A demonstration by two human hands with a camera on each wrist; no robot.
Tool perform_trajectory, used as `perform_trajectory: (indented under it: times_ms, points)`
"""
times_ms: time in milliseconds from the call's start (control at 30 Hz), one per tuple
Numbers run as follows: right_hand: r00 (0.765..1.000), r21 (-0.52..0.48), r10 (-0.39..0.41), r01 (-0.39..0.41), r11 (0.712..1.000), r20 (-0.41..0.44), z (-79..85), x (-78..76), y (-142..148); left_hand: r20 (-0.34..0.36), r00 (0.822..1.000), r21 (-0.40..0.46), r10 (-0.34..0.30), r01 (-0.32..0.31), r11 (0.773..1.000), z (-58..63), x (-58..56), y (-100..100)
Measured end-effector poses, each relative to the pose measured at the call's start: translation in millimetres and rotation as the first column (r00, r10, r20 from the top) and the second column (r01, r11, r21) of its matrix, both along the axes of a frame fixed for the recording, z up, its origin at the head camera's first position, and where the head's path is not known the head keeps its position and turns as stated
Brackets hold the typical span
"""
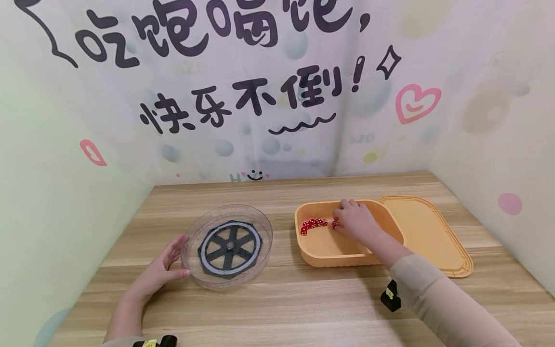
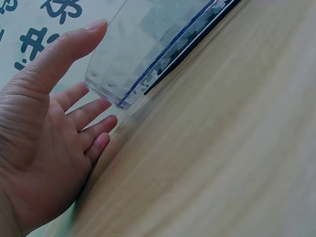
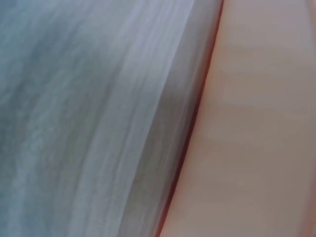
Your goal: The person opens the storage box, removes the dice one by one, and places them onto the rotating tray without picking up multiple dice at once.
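A clear round dish (image 1: pixel 188 262) stands on the left, with a dark spoked wheel shape showing through it. Beside its left rim my left hand (image 1: pixel 162 270) has its thumb and fingers spread apart. In the left wrist view, the fingers (image 2: pixel 91 113) extend at the dish wall (image 2: pixel 143 44). My right hand (image 1: pixel 354 220) reaches down into an orange box (image 1: pixel 312 248), its fingers bent. It pinches a red die (image 1: pixel 335 224), with the fingertips partly hidden. Several more red dice (image 1: pixel 313 223) sit in a row on the box floor to its left.
An orange lid (image 1: pixel 433 231) lies flat to the right of the box, partly behind it. The wooden table (image 1: pixel 277 308) meets a printed backdrop (image 1: pixel 260 144) at its back edge. The right wrist view is filled by the table and a blurred orange box wall (image 3: pixel 247 123).
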State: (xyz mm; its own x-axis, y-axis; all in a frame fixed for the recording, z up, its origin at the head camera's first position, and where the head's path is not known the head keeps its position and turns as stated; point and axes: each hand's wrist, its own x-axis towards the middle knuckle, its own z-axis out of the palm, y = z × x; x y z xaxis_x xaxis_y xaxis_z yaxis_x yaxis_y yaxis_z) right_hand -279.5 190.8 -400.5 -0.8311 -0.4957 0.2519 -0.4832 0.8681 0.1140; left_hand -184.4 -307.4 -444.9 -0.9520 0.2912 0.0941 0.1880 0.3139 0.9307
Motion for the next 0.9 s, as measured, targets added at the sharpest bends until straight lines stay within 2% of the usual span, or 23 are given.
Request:
perform_trajectory:
  times_ms: [400, 600, 900]
  points:
    - [0.999, 0.005, -0.018, 0.018, 1.000, 0.033, 6.2, 1.6, -3, 0.015, 1.000, 0.004, 0.003, -0.003, 1.000, 0.1, -0.7, 1]
    - [1.000, -0.001, -0.007, 0.007, 1.000, -0.004, 9.7, 3.8, -4, 0.017, 1.000, 0.001, 0.003, -0.003, 1.000, 0.5, -1.2, 2]
    - [0.999, -0.016, 0.024, -0.025, 1.000, -0.030, 28.4, 14.8, -16, -0.005, 1.000, 0.002, -0.003, 0.003, 1.000, -2.1, -1.7, 0]
